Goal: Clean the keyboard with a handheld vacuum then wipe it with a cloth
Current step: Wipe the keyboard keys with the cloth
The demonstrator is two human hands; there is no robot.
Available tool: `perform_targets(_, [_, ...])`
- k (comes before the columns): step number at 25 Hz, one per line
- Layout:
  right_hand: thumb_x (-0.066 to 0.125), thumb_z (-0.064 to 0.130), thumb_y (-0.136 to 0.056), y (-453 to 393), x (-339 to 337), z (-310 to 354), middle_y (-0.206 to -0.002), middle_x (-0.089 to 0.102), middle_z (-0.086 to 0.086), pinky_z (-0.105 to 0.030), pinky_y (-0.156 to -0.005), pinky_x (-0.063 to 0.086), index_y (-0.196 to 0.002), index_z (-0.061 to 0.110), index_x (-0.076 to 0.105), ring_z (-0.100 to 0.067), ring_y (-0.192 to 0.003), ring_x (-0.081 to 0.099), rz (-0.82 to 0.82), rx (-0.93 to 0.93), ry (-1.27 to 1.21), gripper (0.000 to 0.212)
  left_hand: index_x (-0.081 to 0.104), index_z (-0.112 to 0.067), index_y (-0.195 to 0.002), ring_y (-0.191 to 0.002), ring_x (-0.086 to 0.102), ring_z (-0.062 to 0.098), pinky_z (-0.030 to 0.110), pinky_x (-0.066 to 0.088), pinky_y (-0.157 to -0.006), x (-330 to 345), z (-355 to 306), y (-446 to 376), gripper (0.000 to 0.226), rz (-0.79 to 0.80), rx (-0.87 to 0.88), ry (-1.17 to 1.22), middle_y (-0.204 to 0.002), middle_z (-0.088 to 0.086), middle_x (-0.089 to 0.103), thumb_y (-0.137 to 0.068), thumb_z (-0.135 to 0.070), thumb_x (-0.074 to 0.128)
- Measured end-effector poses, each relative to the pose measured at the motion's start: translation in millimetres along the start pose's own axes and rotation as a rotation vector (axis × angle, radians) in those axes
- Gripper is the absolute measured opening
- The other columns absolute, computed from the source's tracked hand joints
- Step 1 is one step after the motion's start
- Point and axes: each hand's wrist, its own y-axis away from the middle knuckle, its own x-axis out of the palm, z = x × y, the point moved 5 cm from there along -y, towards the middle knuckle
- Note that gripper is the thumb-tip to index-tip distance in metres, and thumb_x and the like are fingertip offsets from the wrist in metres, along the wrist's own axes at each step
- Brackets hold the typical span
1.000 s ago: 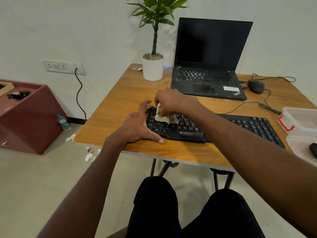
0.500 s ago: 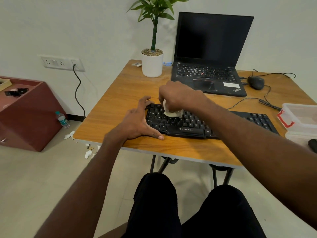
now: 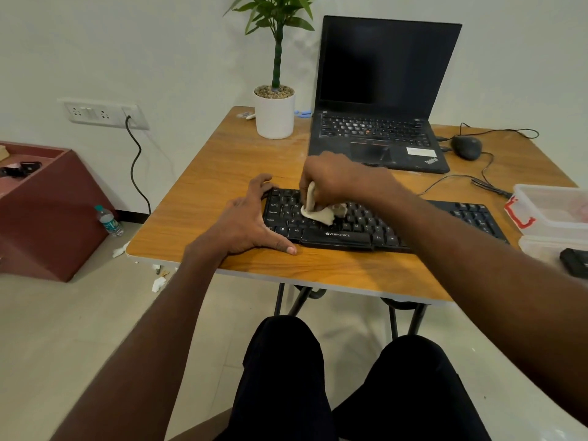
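A black keyboard [image 3: 337, 232] lies along the front of the wooden table [image 3: 216, 173]. My right hand [image 3: 334, 178] is closed on a crumpled off-white cloth [image 3: 315, 210] and presses it onto the keys left of the keyboard's middle. My left hand [image 3: 248, 222] lies flat on the table against the keyboard's left end, thumb along the front edge and fingers at the far corner. My right forearm hides part of the keyboard's right half. No handheld vacuum can be made out.
An open black laptop [image 3: 378, 100] and a potted plant [image 3: 275, 113] stand at the table's back. A mouse [image 3: 466, 147] with its cable lies at the right. Clear plastic boxes [image 3: 553, 211] sit at the right edge. A brown cabinet [image 3: 41, 205] and a bottle [image 3: 108, 220] are on the floor at the left.
My right hand has slid the cloth across the left keys, first away from me and then a little to the right. My left hand has stayed at the keyboard's left end.
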Motion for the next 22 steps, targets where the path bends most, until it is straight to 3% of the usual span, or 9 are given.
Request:
perform_targets(3, [0.073,0.015,-0.086,1.4,-3.7,22.1,-0.099,0.063,-0.005,-0.037,-0.077,0.054,-0.103,0.019,0.074,-0.025,-0.090,0.062,-0.179,-0.029,0.043,0.017,0.009,-0.046,-0.157,-0.147,0.045,0.025,0.055,0.031,-0.126,-0.6,-2.0,0.0,0.154,-0.001,-0.007,-0.016,-0.164,-0.006,0.042,-0.032,-0.090,0.088])
perform_targets(6, [0.067,0.009,-0.088,6.6,12.8,53.8,-0.101,0.070,-0.010,-0.037,-0.072,0.054,-0.106,0.012,0.075,-0.029,-0.094,0.066,-0.315,-0.122,0.042,0.021,0.007,-0.045,-0.157,-0.148,0.044,0.027,0.056,0.031,-0.125,0.2,-2.8,0.9,0.151,-0.003,-0.001,-0.017,-0.164,-0.005,0.043,-0.037,-0.086,0.090])
perform_targets(12, [0.074,0.011,-0.085,3.4,9.4,33.7,-0.099,0.072,-0.008,-0.037,-0.075,0.055,-0.102,0.016,0.078,-0.026,-0.094,0.067,-0.254,-0.123,0.046,0.019,0.009,-0.043,-0.159,-0.147,0.046,0.026,0.056,0.031,-0.125,0.6,-2.1,0.5,0.155,0.004,-0.004,-0.017,-0.165,-0.006,0.042,-0.034,-0.090,0.089])
perform_targets(15, [0.070,0.004,-0.085,15.2,15.2,32.1,-0.099,0.067,-0.003,-0.034,-0.072,0.044,-0.105,0.015,0.076,-0.021,-0.092,0.057,-0.231,-0.254,0.095,0.024,0.009,-0.043,-0.158,-0.146,0.047,0.025,0.055,0.031,-0.125,0.0,-1.8,1.1,0.155,-0.001,0.002,-0.019,-0.163,-0.006,0.044,-0.034,-0.091,0.088])
perform_targets(17, [0.072,0.003,-0.083,26.9,15.0,16.8,-0.097,0.064,0.001,-0.035,-0.071,0.044,-0.103,0.019,0.078,-0.019,-0.090,0.053,-0.204,-0.309,0.132,0.026,0.011,-0.042,-0.158,-0.144,0.049,0.023,0.054,0.032,-0.125,0.2,-2.3,0.4,0.155,-0.001,0.008,-0.017,-0.161,-0.006,0.045,-0.032,-0.091,0.087])
perform_targets(22, [0.073,0.006,-0.086,27.9,12.5,20.7,-0.100,0.065,0.000,-0.032,-0.070,0.038,-0.104,0.018,0.077,-0.023,-0.100,0.059,-0.281,-0.170,0.118,0.022,0.016,-0.043,-0.155,-0.142,0.050,0.022,0.054,0.034,-0.124,-0.5,-2.7,1.4,0.151,-0.004,0.004,-0.009,-0.158,-0.006,0.046,-0.032,-0.090,0.089])
